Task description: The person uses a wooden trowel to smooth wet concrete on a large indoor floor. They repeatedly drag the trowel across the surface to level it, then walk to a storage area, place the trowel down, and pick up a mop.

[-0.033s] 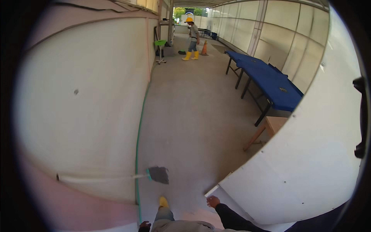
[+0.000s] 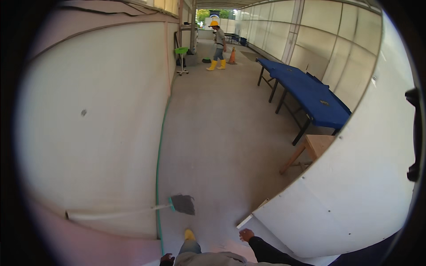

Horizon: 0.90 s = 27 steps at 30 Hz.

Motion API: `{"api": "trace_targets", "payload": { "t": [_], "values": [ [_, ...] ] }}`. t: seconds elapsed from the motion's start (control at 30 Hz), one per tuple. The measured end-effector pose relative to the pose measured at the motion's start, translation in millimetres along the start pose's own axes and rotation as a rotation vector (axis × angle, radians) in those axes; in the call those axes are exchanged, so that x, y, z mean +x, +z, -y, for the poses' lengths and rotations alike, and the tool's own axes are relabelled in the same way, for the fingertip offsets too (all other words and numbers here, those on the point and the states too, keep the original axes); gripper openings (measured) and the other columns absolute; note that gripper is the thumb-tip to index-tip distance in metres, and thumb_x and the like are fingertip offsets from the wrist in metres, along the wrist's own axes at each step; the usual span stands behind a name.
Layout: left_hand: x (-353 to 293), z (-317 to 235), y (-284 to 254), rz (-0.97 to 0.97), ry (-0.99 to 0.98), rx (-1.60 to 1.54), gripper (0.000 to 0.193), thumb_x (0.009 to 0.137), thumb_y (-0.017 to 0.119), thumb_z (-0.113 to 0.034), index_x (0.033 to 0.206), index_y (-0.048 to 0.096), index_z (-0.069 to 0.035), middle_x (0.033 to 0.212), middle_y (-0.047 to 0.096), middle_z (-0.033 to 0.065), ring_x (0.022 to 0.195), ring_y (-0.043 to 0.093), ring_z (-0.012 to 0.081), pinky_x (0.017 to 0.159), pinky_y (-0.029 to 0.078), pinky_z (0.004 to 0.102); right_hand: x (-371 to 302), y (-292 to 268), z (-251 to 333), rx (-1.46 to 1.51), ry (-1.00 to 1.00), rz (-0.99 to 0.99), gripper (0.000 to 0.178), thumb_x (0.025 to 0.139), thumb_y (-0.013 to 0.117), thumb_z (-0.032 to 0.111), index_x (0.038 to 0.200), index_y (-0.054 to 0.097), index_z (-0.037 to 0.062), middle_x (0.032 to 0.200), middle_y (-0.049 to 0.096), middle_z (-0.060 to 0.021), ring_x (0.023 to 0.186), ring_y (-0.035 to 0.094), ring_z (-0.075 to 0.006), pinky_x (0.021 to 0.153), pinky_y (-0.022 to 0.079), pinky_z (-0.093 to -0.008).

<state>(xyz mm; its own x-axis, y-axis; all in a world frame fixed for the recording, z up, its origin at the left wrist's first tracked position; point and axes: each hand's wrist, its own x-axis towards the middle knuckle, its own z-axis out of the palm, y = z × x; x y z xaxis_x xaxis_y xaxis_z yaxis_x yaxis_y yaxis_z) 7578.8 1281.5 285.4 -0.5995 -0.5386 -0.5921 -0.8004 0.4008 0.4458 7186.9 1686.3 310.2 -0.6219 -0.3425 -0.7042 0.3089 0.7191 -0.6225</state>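
At the lower edge, my right hand (image 2: 246, 235) is free of any object, fingers loosely apart, just beside the near end of a white panel (image 2: 328, 210). A small gap seems to lie between hand and panel edge. My left hand (image 2: 167, 258) shows only in part at the bottom, low by my side, its fingers too dark and small to read. Ahead of my yellow boot (image 2: 189, 234) is a long-handled broom with a grey head (image 2: 183, 204) and turquoise edge. Its pale handle (image 2: 115, 213) reaches left across the white wall, apart from both hands.
A green hose (image 2: 159, 177) runs along the left wall. On the right stand a long blue-covered table (image 2: 306, 91) and a wooden stool (image 2: 317, 144). Farther off are a person in a yellow helmet (image 2: 217, 46), an orange cone (image 2: 232, 56) and a green tray on a stand (image 2: 181, 51).
My right hand sits slightly apart from the panel's end, which it seemed to touch before. The view has shifted a little. The distant person's posture has changed slightly.
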Motion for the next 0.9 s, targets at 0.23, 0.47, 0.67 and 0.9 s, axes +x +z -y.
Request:
{"api": "trace_targets", "payload": {
  "t": [0.23,0.47,0.67,0.9],
  "values": [
    [198,-99,-209,-0.294,0.397,0.721,0.036,0.092,0.056,-0.033,0.127,0.062,-0.029,0.136,0.058,0.0096,0.129,0.048,0.0359,0.11,0.029,0.0611,37,-4,0,0.297,0.485,0.107,0.024,0.095,0.051,0.015,0.109,0.068,0.0049,0.09,0.07,-0.0085,0.073,0.071,-0.0219,0.061,0.058,-0.0367],
    [258,-55,-298,0.032,-0.195,0.907,0.033,0.099,0.047,-0.032,0.129,0.056,-0.021,0.108,0.063,0.0187,0.104,0.06,0.0331,0.097,0.038,0.0628,85,-70,62,-0.014,0.375,0.098,0.021,0.095,0.054,0.016,0.108,0.068,0.0069,0.092,0.071,-0.0105,0.076,0.072,-0.0258,0.065,0.059,-0.0401],
    [271,-200,-358,0.251,-0.279,0.675,0.039,0.095,0.055,-0.033,0.129,0.055,-0.015,0.105,0.064,0.0178,0.097,0.061,0.0316,0.088,0.042,0.0585,217,-220,73,0.511,0.608,0.098,0.02,0.095,0.054,0.017,0.104,0.07,0.0104,0.093,0.072,-0.0141,0.07,0.071,-0.0258,0.061,0.058,-0.0423],
    [322,-401,-451,0.457,-0.254,0.568,0.049,0.089,0.064,-0.033,0.13,0.053,-0.008,0.102,0.065,0.0168,0.088,0.063,0.0297,0.078,0.046,0.0536,480,-365,221,-0.926,0.082,-0.231,0.027,0.082,0.067,0.031,0.098,0.07,0.0089,0.096,0.072,-0.0122,0.097,0.068,-0.0294,0.084,0.055,-0.0445]
  ]
}}
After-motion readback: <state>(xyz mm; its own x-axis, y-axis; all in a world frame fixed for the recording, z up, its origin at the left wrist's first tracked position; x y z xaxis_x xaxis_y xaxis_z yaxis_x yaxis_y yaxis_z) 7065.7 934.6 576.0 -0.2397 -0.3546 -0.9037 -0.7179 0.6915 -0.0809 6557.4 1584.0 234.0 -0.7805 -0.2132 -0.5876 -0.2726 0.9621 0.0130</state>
